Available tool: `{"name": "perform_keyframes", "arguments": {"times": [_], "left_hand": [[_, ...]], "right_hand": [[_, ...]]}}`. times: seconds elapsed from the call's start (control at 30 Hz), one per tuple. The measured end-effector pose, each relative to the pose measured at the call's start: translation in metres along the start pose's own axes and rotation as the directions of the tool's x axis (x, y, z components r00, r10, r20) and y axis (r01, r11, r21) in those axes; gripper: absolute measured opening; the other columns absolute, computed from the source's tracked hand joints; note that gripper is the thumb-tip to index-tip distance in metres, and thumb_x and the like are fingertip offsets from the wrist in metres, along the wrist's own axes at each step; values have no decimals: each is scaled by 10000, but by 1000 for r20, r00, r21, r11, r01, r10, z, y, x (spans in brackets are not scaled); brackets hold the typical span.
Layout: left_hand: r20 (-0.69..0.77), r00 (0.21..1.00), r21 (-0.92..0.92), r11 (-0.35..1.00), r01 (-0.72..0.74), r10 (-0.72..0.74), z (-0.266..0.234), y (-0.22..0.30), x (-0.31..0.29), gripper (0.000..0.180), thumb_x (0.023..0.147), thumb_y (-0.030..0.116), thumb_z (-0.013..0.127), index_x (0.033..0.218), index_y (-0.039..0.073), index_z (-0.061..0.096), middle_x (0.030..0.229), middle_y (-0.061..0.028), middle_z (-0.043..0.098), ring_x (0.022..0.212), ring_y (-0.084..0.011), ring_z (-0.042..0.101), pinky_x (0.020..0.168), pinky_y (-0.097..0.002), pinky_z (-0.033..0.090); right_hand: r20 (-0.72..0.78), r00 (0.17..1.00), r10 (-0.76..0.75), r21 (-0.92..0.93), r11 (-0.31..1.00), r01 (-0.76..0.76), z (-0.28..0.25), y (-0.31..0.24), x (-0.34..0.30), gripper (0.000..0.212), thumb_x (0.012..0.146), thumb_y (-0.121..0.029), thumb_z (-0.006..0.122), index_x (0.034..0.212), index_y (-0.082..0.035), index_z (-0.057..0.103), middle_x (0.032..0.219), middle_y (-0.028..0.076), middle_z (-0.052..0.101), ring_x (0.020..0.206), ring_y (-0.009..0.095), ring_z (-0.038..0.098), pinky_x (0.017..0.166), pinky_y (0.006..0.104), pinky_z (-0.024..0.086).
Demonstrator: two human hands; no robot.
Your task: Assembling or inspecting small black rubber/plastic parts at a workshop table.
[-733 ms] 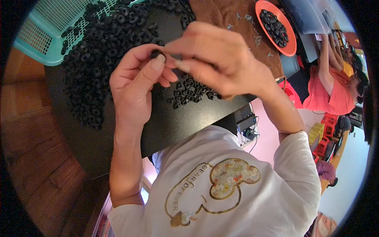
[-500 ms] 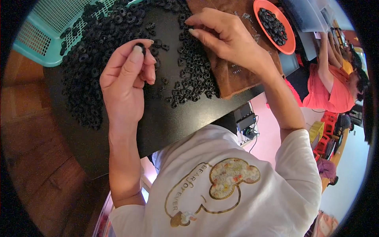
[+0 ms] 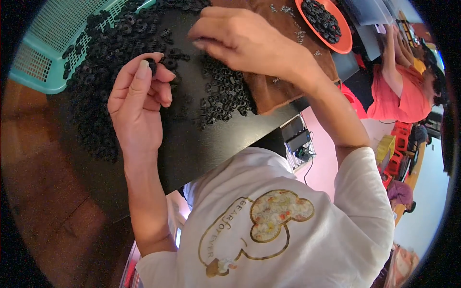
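A small round black plastic part (image 3: 152, 65) sits pinched between the thumb and fingers of my left hand (image 3: 137, 103), above the dark table. My right hand (image 3: 245, 41) hovers to the right, its fingers bent and drawn together, pointing at the left hand without touching it. Whatever its fingertips hold, if anything, is too small and blurred to make out. Below the right hand lies a spread of small black clip-like parts (image 3: 225, 91). To the left of my left hand, a big heap of black ring-shaped parts (image 3: 93, 105) covers the table.
A green plastic basket (image 3: 33, 62) stands at the far left, against the heap. On the right, a brown cloth (image 3: 273, 93) carries small metal springs (image 3: 300, 36). An orange bowl (image 3: 346, 44) of black parts sits beyond it. Other people (image 3: 401, 101) work farther right.
My right hand has moved left from the spread of clip-like parts toward my left hand. The left hand keeps its pinch on the black part. The whole view has shifted slightly.
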State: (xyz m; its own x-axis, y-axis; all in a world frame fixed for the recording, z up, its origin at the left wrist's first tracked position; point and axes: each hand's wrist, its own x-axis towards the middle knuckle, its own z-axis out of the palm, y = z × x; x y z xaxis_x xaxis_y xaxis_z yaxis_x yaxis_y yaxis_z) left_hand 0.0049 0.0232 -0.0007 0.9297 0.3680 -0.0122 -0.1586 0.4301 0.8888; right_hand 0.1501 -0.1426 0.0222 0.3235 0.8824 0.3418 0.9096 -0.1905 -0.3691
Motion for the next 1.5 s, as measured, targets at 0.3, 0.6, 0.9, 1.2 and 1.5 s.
{"name": "perform_keyframes", "arguments": {"times": [0.3, 0.6, 0.9, 1.2, 1.5], "left_hand": [[46, 998, 112, 993, 33, -38, 12, 2, -12, 216, 959, 145, 513, 1054, -16, 620, 777, -60, 623, 579, -78, 505, 520, -196, 385], [57, 997, 164, 985, 49, -59, 15, -4, -12, 216, 956, 149, 522, 1053, -11, 630, 774, -51, 626, 578, -68, 504, 519, -190, 386], [33, 997, 207, 976, 63, -72, 21, -6, -16, 210, 948, 147, 545, 1066, -3, 632, 774, -42, 629, 585, -60, 507, 532, -181, 390], [79, 993, 108, 991, 84, -93, 18, -6, -13, 189, 949, 125, 536, 1087, 9, 591, 801, -64, 635, 597, -65, 520, 551, -191, 410], [158, 971, -50, 981, 190, -180, 16, -8, -12, 204, 959, 153, 528, 1085, 5, 591, 799, -76, 644, 581, -79, 547, 525, -201, 430]], "right_hand": [[73, 987, 143, -127, 983, -133, -74, 19, -69, 209, 786, -73, 579, 975, 15, 595, 923, 198, 596, 880, 395, 577, 771, 438, 473], [206, 951, 229, -130, 970, -206, -73, -5, -106, 143, 736, -57, 616, 826, -5, 518, 794, 141, 472, 769, 347, 572, 618, 448, 450], [402, 903, 149, -330, 944, -9, -62, -8, -96, 136, 778, -87, 547, 888, -22, 594, 877, 121, 557, 751, 325, 634, 602, 426, 517], [54, 999, 1, 15, 1000, -2, -48, 5, -86, 169, 768, -78, 576, 914, 4, 552, 820, 164, 538, 669, 371, 571, 613, 438, 474], [-23, 945, 327, 750, 631, -200, -16, -31, -22, 146, 824, -114, 639, 875, 23, 628, 685, 26, 609, 649, 62, 529, 589, 250, 449]]}}
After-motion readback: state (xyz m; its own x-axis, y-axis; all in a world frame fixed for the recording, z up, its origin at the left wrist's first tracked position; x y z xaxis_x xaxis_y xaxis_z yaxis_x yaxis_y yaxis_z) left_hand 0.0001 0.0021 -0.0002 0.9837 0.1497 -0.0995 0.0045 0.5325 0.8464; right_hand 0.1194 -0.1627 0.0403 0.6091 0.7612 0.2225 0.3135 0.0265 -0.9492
